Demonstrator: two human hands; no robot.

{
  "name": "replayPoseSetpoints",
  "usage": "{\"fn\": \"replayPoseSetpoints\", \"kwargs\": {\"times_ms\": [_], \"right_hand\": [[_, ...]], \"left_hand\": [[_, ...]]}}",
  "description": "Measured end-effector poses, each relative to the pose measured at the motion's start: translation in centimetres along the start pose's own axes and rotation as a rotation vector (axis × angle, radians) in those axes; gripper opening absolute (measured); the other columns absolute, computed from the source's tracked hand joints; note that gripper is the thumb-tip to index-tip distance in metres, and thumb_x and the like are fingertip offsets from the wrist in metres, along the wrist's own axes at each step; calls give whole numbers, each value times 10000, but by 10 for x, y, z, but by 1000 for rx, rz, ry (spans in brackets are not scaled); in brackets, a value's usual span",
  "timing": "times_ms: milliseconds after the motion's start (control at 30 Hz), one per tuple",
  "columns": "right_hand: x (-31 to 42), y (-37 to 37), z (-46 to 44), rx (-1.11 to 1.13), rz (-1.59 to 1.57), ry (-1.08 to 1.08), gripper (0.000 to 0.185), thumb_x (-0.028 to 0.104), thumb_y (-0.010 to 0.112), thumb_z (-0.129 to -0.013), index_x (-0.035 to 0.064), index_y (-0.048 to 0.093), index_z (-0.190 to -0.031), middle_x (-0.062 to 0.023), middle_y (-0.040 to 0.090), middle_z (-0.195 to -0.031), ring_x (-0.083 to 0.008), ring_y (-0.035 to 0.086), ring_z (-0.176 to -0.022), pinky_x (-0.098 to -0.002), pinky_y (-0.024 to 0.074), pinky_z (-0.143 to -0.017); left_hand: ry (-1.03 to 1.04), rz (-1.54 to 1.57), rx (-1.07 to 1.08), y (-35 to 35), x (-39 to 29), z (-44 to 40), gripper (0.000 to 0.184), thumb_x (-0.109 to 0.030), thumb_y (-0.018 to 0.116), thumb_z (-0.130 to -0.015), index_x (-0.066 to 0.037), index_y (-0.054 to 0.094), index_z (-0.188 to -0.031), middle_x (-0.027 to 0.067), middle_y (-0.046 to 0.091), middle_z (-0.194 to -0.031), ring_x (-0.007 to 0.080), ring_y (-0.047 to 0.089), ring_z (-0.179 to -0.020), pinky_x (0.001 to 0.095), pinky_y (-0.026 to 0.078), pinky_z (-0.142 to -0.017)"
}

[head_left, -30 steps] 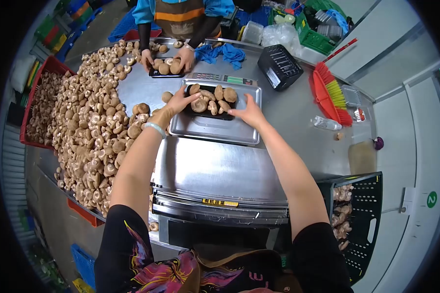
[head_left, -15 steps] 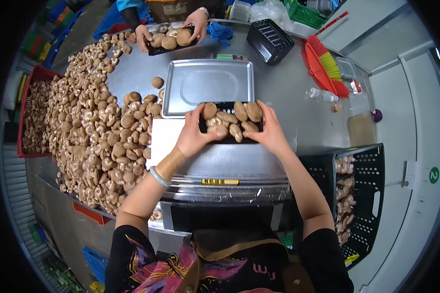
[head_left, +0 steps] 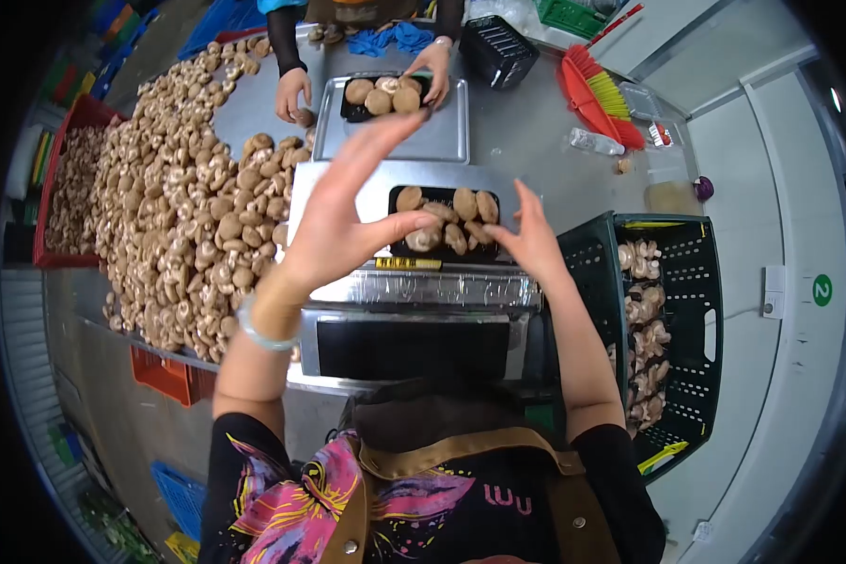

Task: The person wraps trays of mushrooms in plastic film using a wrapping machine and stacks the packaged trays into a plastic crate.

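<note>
A black tray of shiitake mushrooms rests on the metal surface in front of me. My left hand is raised at the tray's left, fingers stretched and thumb apart, holding nothing; it is slightly blurred. At the tray's right end is my right hand, its fingers spread and its thumb close to a mushroom; whether it touches is unclear. Beyond, a second black tray with mushrooms sits on a silver metal tray, with a co-worker's hand at its right end.
The co-worker's other hand is by a loose mushroom. A large mushroom pile covers the left, beside a red crate. To the right stand a green crate with packed mushrooms, black trays and a red dustpan.
Both my hands have let go of the black tray, the left lifting upward. The co-worker's tray has moved onto the silver tray, and one co-worker's hand has left it. The view has shifted.
</note>
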State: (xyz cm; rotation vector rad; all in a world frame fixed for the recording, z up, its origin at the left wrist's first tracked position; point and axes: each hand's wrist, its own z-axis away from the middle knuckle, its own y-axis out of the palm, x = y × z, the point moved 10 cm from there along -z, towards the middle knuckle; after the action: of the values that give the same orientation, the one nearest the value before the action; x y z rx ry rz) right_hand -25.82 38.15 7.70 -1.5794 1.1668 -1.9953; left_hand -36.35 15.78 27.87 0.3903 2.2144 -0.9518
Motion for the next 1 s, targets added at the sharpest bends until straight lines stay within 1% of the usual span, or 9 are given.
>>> {"fn": "replayPoseSetpoints", "kwargs": {"times_ms": [67,200,367,400,633,667,833,867,1000], "right_hand": [[7,-11,8,-27,-60,-2,818,254,749,-827,-1,303,-1463,-198,429,-1386,-286,568,-1037,-372,502,-883],[8,-9,28,-24,-142,-86,699,280,742,-837,30,406,-1397,-165,424,-1402,-288,579,-1024,-376,502,-912],[14,-11,58,-150,-87,-299,622,254,734,-852,21,461,-1361,-172,420,-1415,-270,586,-1041,-360,518,-876],[12,-12,61,-40,-208,-83,589,240,736,-849,14,491,-1334,-180,412,-1427,-266,592,-1039,-359,526,-861],[8,-15,101,-37,-238,-85,424,164,689,-878,2,543,-1241,-168,502,-1328,-264,619,-999,-367,534,-832],[-7,-5,101,-27,-270,-20,448,117,701,-858,4,546,-1263,-110,504,-1346,-210,595,-985,-309,513,-813],[-48,-6,115,-164,-163,126,330,155,676,-869,7,590,-1151,-133,590,-1167,-312,604,-1005,-414,501,-870],[-50,-15,122,-284,68,72,254,202,692,-850,17,650,-1019,-124,612,-1040,-326,577,-994,-443,460,-874],[-50,-16,132,-261,483,206,295,335,731,-805,41,706,-809,-110,625,-934,-298,564,-951,-444,422,-830]], "left_hand": [[256,173,8,-43,-96,-16,842,-229,865,-651,35,477,-1350,199,570,-1299,291,582,-1160,401,454,-980],[458,147,91,-52,-178,-7,725,-193,808,-695,40,497,-1306,197,584,-1248,276,589,-1108,387,465,-943],[509,160,199,-43,-214,12,579,-149,737,-750,45,521,-1251,194,601,-1183,257,598,-1044,370,479,-895],[516,162,213,-43,-219,16,550,-140,722,-760,46,526,-1240,194,604,-1171,253,600,-1031,367,482,-886],[477,154,151,-45,-237,7,356,-77,622,-837,54,560,-1163,191,628,-1081,227,613,-942,342,501,-820],[420,143,106,-46,-225,5,330,-69,608,-848,55,565,-1152,190,631,-1068,223,615,-929,339,504,-810],[-295,-3,33,2,-31,62,164,-120,672,-911,9,695,-1010,95,701,-870,150,650,-827,276,513,-771],[-498,-53,53,18,31,100,175,-174,671,-909,-10,721,-942,106,695,-814,202,649,-784,323,510,-740],[-615,-779,4,37,115,205,237,-279,722,-823,-43,737,-810,113,666,-773,334,588,-800,437,462,-752]]}}
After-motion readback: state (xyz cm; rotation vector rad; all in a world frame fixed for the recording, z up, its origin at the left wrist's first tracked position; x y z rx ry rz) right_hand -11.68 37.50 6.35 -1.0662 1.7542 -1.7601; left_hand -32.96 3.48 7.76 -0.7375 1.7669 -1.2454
